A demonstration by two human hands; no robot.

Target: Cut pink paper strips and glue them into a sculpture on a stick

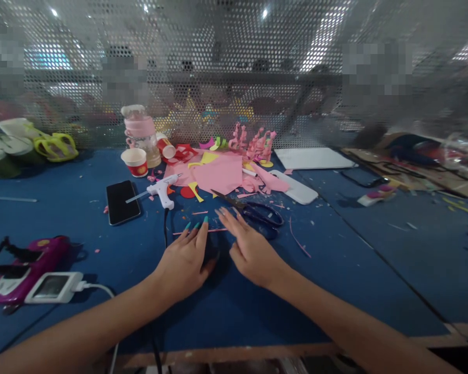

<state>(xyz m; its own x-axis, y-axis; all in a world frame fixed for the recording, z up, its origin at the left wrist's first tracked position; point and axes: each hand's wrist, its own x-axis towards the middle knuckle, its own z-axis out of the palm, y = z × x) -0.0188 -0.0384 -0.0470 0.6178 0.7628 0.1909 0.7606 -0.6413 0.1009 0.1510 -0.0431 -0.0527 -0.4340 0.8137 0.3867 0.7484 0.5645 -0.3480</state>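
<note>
A thin pink strip (217,230) lies crosswise on the blue table between my hands. My left hand (185,259) rests on the table with fingers stretched out, its fingertips touching or just over the strip's left part. My right hand (253,249) has its fingers extended over the strip's right end, the thumb lower and apart. Just beyond the right fingertips are dark-handled scissors (263,212), blades pointing left. A second pink strip (298,239) lies curved to the right. Whether either fingertip presses on the strip is hard to see.
A white glue gun (164,191) lies beside a black phone (124,202). Pink paper sheets (218,174) and scraps lie farther back, near a paper cup (135,162) and a bottle (140,135). A white power bank (54,287) with a cable lies left. Perforated metal screen (218,78) stands behind.
</note>
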